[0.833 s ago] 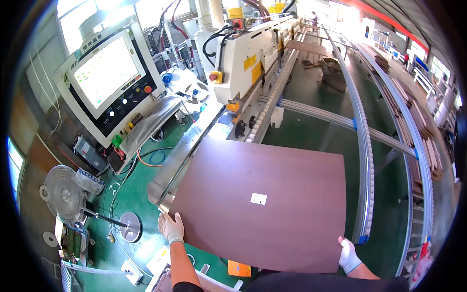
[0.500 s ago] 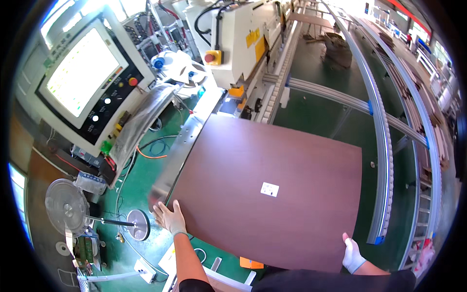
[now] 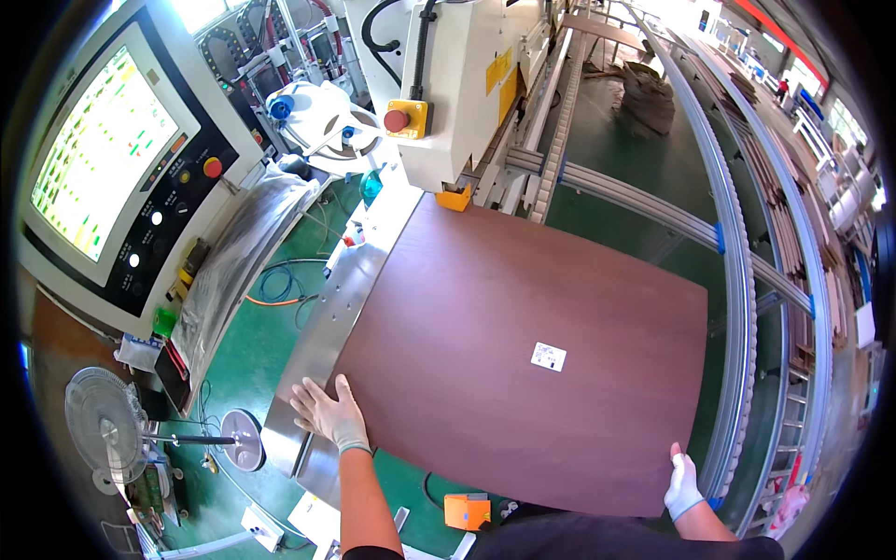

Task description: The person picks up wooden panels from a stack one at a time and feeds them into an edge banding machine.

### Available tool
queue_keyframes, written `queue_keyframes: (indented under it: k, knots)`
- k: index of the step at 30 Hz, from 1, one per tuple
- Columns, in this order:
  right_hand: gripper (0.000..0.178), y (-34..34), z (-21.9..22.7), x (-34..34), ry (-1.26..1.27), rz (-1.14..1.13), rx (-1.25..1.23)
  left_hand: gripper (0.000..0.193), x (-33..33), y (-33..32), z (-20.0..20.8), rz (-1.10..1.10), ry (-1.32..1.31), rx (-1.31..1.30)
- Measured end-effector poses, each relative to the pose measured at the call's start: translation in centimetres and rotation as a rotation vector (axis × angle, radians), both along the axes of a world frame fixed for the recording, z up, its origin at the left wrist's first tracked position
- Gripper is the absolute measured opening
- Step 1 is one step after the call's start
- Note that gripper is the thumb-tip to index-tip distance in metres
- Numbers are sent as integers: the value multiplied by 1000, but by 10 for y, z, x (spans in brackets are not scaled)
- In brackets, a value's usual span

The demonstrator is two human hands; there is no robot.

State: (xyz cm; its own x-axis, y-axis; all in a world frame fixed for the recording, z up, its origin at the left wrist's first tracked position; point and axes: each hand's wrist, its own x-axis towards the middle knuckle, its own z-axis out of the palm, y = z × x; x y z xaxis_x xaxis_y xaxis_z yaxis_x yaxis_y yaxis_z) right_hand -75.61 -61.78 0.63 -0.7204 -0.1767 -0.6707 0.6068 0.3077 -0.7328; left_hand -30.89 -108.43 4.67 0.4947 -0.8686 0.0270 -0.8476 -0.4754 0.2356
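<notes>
A large brown panel [image 3: 485,411] with a small white label [image 3: 549,357] lies in front of me, its far left corner at the cream-coloured machine [image 3: 457,103]. My left hand [image 3: 329,411], in a pale glove, lies with fingers spread over the steel table strip [image 3: 313,350] at the panel's near left corner; its thumb points along the panel's edge. At the near right corner, my gloved right hand [image 3: 684,481] grips the panel's edge, thumb uppermost and fingers hidden by the panel.
A control console [image 3: 103,159] with a lit screen stands at left, above a fan [image 3: 105,425]. The machine carries a red stop button [image 3: 397,120]. Roller rails [image 3: 733,280] run along the right. An orange box-shaped unit [image 3: 467,511] sits on the green floor near me.
The panel has advanced toward the machine, its far left corner now at the orange part beneath the machine's head. Both hands have stayed at its near corners. My view has shifted slightly.
</notes>
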Motion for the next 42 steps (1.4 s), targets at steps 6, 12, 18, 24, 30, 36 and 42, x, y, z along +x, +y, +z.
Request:
queue_keyframes:
  k: [6,12,18,24,30,36,42]
  knots:
    - [50,-53,0,-51,31,48,30,76,-39,-38,4,-6,47,-11]
    - [43,-98,-3,-101,83,79,-20,52,-79,-79,-7,10,153,-164]
    - [38,-157,6,-133,415,57,-114,53,-93,-104,-22,29,-79,-191]
    - [51,-226,71,-99,1113,492,713,69,-81,-104,-8,-36,26,-9]
    - [61,-227,48,-72,1478,962,548,62,-82,-103,-21,-89,-151,-204]
    - [49,-213,-10,-12,714,1494,-11,49,-84,-47,7,-569,-177,-221]
    - [49,-132,-60,-12,438,1793,465,55,-23,-41,-68,-822,-425,-120]
